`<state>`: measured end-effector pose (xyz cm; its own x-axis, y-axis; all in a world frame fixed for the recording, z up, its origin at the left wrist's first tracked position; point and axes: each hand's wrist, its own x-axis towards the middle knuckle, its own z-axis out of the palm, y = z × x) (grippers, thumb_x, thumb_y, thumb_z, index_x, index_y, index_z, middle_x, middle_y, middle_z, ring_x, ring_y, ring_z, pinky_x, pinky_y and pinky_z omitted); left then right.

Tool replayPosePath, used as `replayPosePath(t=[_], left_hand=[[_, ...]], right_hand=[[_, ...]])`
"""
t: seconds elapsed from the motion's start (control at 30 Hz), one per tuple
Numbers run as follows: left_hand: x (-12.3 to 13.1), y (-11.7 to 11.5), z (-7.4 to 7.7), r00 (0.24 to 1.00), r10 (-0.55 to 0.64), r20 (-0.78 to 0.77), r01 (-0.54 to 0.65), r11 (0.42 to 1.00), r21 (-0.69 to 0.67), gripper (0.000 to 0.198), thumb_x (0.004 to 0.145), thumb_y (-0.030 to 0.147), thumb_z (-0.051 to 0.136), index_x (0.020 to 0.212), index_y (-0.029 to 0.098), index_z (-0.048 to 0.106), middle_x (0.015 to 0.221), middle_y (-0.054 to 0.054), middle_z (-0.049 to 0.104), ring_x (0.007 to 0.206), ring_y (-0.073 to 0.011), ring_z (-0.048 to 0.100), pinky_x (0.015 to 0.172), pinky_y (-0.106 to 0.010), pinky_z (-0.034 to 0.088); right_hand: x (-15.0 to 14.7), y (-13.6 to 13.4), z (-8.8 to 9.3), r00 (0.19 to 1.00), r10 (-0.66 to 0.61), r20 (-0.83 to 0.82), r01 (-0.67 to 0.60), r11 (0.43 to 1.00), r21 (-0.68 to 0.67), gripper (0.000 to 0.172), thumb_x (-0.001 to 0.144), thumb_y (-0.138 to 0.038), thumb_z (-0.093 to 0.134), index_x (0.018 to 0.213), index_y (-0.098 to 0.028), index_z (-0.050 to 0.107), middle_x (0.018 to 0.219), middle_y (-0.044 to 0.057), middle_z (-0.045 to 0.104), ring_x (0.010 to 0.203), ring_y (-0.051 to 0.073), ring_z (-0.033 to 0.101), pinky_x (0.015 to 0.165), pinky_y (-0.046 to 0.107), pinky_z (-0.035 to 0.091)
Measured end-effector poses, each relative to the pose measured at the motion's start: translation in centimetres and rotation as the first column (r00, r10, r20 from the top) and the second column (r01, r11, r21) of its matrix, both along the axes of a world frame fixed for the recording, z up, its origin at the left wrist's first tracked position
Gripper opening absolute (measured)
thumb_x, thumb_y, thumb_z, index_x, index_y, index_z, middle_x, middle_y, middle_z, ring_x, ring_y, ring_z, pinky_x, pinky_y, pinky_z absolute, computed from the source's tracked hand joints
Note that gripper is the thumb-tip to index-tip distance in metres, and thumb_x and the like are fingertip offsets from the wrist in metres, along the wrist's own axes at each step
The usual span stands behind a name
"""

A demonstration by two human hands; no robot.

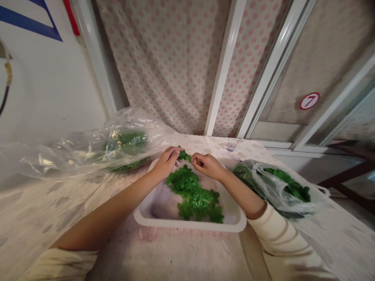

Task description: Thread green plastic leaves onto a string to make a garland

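Green leaf piece (184,155) sits clamped between the fingers (175,153) of left hand (166,163) and right hand (207,166).

I wear the 1 camera on my head, so the view looks forward and down past my forearms from just above them. My left hand (166,163) and my right hand (207,166) sit close in at the centre, above the white plastic tub (190,225) near me. The wide view reaches up to the polka-dot curtain (172,66) at the far side, the white wall (49,86) on the left and the framed door panel (322,66) on the right.
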<state>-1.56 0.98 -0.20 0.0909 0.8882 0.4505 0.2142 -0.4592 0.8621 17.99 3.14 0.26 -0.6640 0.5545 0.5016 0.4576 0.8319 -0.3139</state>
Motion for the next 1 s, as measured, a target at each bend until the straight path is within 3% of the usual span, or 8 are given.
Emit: replayPosePath(t=[0.3,0.7,0.87,1.0], left_hand=[[-0.07,0.51,-0.12,0.987,0.121,0.105,-0.122,0.993,-0.004,0.035,0.082,0.039,0.046,0.103,0.013,0.058,0.085,-0.006,0.056,0.065,-0.0114,0.058,0.052,-0.023,0.05],[-0.16,0.76,-0.13,0.978,0.201,0.056,-0.201,0.98,-0.006,0.042,0.078,0.029,0.053,0.117,0.013,0.051,0.078,-0.003,0.058,0.065,-0.0118,0.059,0.054,-0.022,0.048],[-0.28,0.6,0.21,0.974,0.225,0.024,-0.226,0.973,0.038,0.035,0.08,0.03,0.051,0.109,0.013,0.056,0.076,-0.004,0.061,0.061,-0.0118,0.058,0.06,-0.026,0.048],[-0.44,0.82,-0.02,0.979,0.194,-0.058,-0.188,0.978,0.093,0.026,0.079,0.033,0.052,0.093,0.014,0.063,0.083,-0.006,0.065,0.07,-0.0144,0.059,0.068,-0.028,0.047]], right_hand=[[-0.01,0.05,-0.08,0.998,0.018,0.056,-0.016,0.999,-0.037,0.008,0.079,-0.016,0.052,0.085,-0.018,0.058,0.051,-0.006,0.044,0.046,0.007,0.043,0.052,0.017,0.03],[-0.05,-0.08,0.07,0.997,0.025,0.08,-0.021,0.999,-0.048,0.009,0.077,-0.014,0.052,0.082,-0.017,0.059,0.049,-0.007,0.043,0.045,0.006,0.041,0.052,0.017,0.03],[-0.02,-0.41,0.09,0.991,0.11,0.075,-0.104,0.991,-0.088,0.007,0.077,-0.019,0.055,0.076,-0.016,0.061,0.048,-0.006,0.043,0.044,0.006,0.038,0.051,0.018,0.031],[0.02,-0.38,0.17,0.998,0.062,0.018,-0.06,0.996,-0.063,0.014,0.08,-0.027,0.054,0.082,-0.015,0.062,0.049,-0.006,0.043,0.044,0.007,0.038,0.05,0.018,0.031]])
